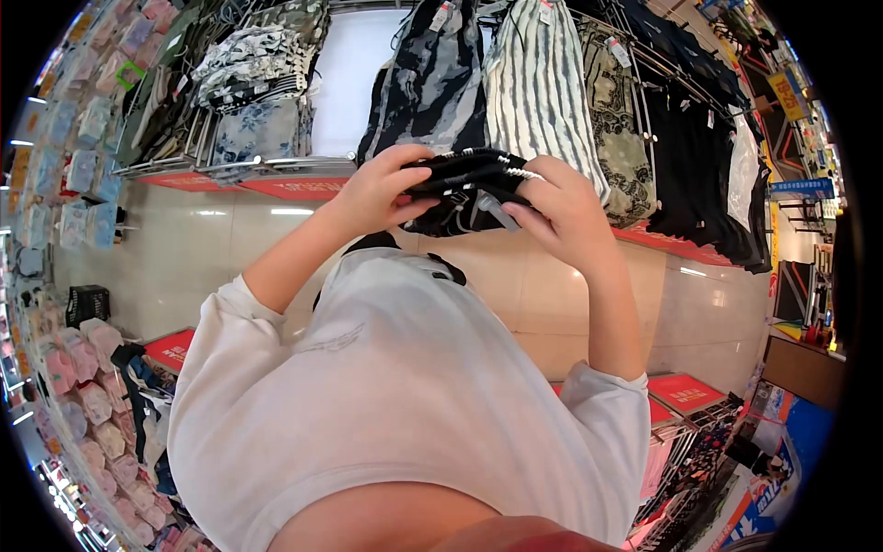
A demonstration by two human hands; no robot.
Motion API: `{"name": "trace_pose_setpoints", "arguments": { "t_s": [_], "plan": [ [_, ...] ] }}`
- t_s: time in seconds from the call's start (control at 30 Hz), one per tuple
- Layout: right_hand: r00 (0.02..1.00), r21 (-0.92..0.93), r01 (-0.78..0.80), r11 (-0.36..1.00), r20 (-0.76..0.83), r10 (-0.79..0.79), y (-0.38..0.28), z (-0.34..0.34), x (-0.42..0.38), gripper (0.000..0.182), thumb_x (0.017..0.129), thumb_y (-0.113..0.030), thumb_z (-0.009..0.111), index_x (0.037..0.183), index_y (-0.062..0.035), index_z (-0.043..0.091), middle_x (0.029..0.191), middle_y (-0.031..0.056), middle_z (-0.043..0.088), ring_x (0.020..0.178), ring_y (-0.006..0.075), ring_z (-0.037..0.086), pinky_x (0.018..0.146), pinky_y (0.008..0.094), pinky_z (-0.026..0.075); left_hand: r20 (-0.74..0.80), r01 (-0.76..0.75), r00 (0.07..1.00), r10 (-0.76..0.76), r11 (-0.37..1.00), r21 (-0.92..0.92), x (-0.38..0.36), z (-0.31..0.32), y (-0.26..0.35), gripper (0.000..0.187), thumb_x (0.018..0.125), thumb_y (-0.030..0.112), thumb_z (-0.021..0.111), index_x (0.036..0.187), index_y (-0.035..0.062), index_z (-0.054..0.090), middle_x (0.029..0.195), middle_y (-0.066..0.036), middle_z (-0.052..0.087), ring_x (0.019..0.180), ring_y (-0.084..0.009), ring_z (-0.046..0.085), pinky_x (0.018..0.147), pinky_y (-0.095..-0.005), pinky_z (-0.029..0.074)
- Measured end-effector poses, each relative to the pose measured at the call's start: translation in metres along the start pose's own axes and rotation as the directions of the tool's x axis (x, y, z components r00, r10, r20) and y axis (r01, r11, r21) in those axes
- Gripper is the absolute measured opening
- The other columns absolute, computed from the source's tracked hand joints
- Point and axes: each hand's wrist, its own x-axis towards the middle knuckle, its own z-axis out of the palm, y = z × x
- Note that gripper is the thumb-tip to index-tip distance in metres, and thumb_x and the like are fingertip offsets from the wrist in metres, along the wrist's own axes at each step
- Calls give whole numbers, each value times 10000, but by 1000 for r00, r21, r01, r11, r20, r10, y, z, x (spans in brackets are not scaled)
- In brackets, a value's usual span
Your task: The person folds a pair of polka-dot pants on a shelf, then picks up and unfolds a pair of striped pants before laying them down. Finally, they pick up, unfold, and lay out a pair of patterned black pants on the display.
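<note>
Both hands grip a bunched black garment (451,173) in front of a display rack. It has a gathered waistband edge and a white cord; whether it is trousers or shorts cannot be told. My left hand (382,189) pinches its left end between thumb and fingers. At the right end, my right hand (563,207) closes on the waistband beside the white cord. A clear plastic strip (498,211) sticks out just by my right thumb. Behind the garment hang grey-and-black patterned trousers (428,87) and striped cream trousers (543,83).
Folded patterned clothes (258,92) lie on the rack's left, beside a white panel (354,83). Black trousers (690,156) hang on the right. Packaged goods (87,368) line the left wall. Red-topped racks (685,391) stand behind me; a black basket (87,305) sits on the floor.
</note>
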Motion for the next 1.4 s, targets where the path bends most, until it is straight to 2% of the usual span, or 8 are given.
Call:
{"name": "trace_pose_setpoints", "arguments": {
  "t_s": [0.13,0.37,0.6,0.77,0.87,1.0,1.17,1.4],
  "plan": [
    [998,-58,35,998,61,-31,-8,-10,6,299,771,-132,798,770,-39,514,827,119,526,769,320,557,641,423,451,-106,-189,975,197,978,87,-8,13,-12,769,701,35,888,1326,133,451,1310,-234,534,1032,-378,625,845,-448,542],
    [985,-130,33,991,175,-10,-21,-26,12,275,734,-128,813,829,-27,575,933,141,590,818,348,582,684,432,475,-205,-296,923,327,940,167,-12,28,-22,355,695,147,852,990,114,657,1185,-100,607,982,-311,613,788,-422,525],
    [987,-150,15,989,161,10,-29,-43,14,326,694,-128,831,851,-11,570,945,158,582,812,364,575,674,426,469,-227,-346,867,443,865,364,-6,29,-6,248,730,169,785,963,146,702,1151,-17,675,1081,-278,573,908,-460,447],
    [989,-148,38,988,146,-16,-33,-47,14,334,687,-120,830,859,-8,568,955,165,580,803,366,572,663,416,459,-42,-139,989,143,986,89,1,24,0,341,721,130,818,1032,142,676,1136,-37,679,1180,-329,555,1004,-497,412],
    [990,-156,-3,988,138,25,-36,-52,14,273,749,-147,811,857,-32,588,914,131,587,813,338,578,679,420,473,-151,-185,975,161,970,-157,13,22,2,362,738,101,823,1056,119,650,1199,-72,651,1187,-350,551,984,-501,446],
    [987,-144,6,990,161,17,-37,-55,12,266,753,-141,807,847,-31,584,913,133,584,821,337,576,681,420,471,-183,-245,958,218,960,-138,20,8,5,439,736,105,834,1130,117,640,1260,-104,638,1048,-343,629,850,-421,536],
    [983,-119,29,992,183,-6,-35,-52,7,262,755,-140,807,835,-35,581,909,130,580,817,333,568,679,417,465,119,-185,974,193,980,-77,33,-16,8,500,669,86,860,1107,62,619,946,-121,646,894,-344,643,753,-395,547],
    [985,-129,-48,991,157,68,-5,-31,-9,294,799,-106,791,1000,-22,595,918,148,612,831,343,588,697,416,473,333,-235,920,204,971,53,45,-36,13,358,632,41,759,958,23,614,919,-101,588,895,-322,607,722,-399,530]
  ]
}}
